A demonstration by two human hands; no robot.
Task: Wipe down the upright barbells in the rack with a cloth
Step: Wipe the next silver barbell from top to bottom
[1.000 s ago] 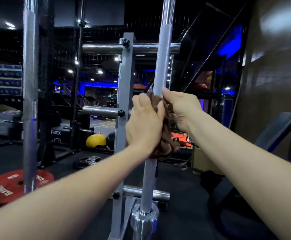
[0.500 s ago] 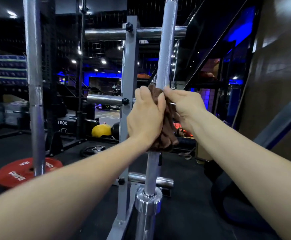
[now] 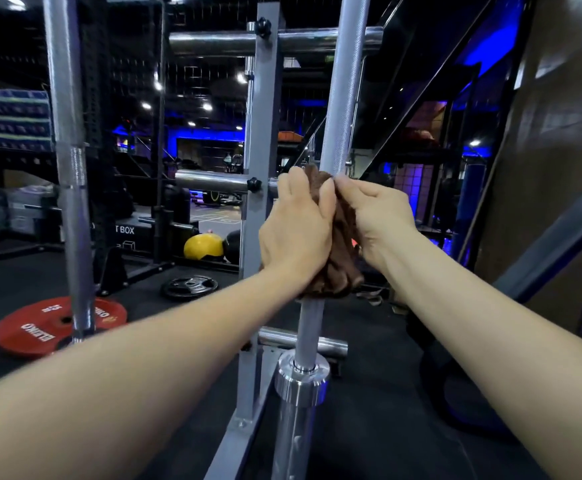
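A brown cloth (image 3: pixel 340 237) is bunched around the knurled shaft of an upright barbell (image 3: pixel 343 98), which stands in a grey storage rack (image 3: pixel 260 133) with its chrome sleeve collar (image 3: pixel 301 377) at the bottom. The left hand (image 3: pixel 294 233) wraps the cloth from the near side, fingers (image 3: pixel 300 183) curled over its top edge, clenched on the fabric and the bar within. The right hand (image 3: pixel 378 216) holds the cloth from the right, its thumb and fingers pinching the folds against the shaft. Both hands sit level with each other, roughly midway up the visible bar, the left slightly nearer the camera. The bar's long axis runs almost vertically, leaning a little to the right at the top, so any wiping stroke would have to travel along it, up toward the bare knurling above the hands or down toward the smooth section and collar below; both stretches are uncovered. A second upright barbell (image 3: pixel 69 168) stands well apart to the left, untouched by either hand. On the dark gym floor (image 3: pixel 369 427) beyond lie a red weight plate (image 3: pixel 33 332), a black weight plate (image 3: pixel 189 287) and a yellow medicine ball (image 3: pixel 203 245).
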